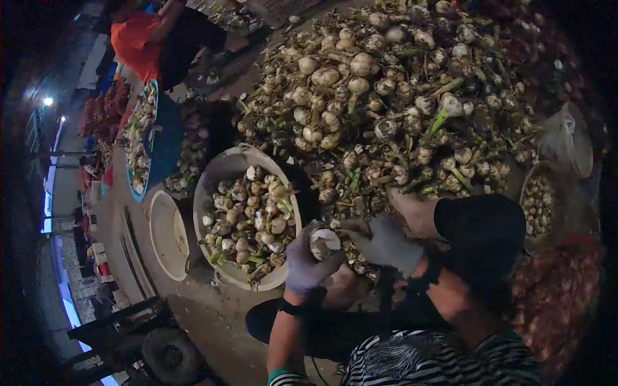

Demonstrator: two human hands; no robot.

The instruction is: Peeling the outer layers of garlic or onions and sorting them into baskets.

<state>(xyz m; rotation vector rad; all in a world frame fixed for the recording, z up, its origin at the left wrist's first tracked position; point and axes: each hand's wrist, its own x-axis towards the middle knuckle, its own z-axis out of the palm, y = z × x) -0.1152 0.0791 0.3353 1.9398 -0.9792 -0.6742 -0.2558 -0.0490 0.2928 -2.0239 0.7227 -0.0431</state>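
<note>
My gloved left hand (pixel 309 268) grips a whitish garlic bulb (pixel 324 242) whose pale face is turned up. Close by on the right, my gloved right hand (pixel 392 247) points its fingers towards the bulb. Blur and shadow hide whether anything is in those fingers. Left of my left hand stands a pale round tub (pixel 200 212) holding many garlic bulbs, a few with green stem stubs. Beyond both hands spreads a large heap of garlic bulbs (pixel 333 79) mixed with dry stalks and soil.
A second pale tub (pixel 161 236) and a blue tub of garlic (pixel 157 130) stand further left. Near the latter is a person in an orange top (pixel 137 46). On the right are a bucket of small bulbs (pixel 537 207) and reddish mesh sacks (pixel 555 299). A wheeled vehicle (pixel 170 356) is lower left.
</note>
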